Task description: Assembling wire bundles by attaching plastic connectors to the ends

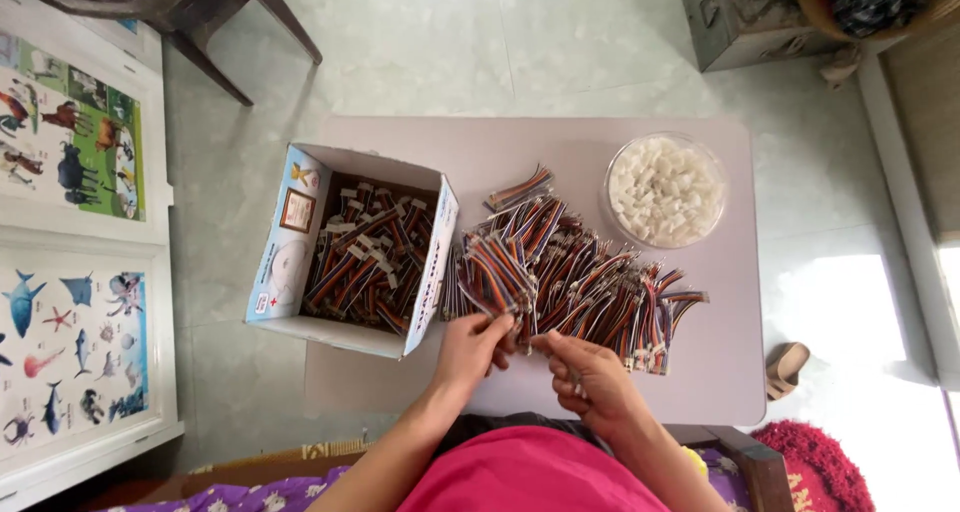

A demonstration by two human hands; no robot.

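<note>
Pinching one multicoloured ribbon cable [522,334] between both hands, left hand [470,350] and right hand [590,377], fingers closed on it at the cable pile's [580,282] near edge on the counter [720,372]. Tugging could snag neighbours and drag them off.

Ribbon cables [585,282]: rainbow-striped, many colours
Connector pieces in bowl [664,190]: white
Worktop [720,372]: pale lilac-grey
Box [283,252]: white and light blue outside
Floor [420,42]: pale green, mottled

Home room, tiled floor [420,42], children's animal posters [70,122], plastic chair [190,12]
</note>
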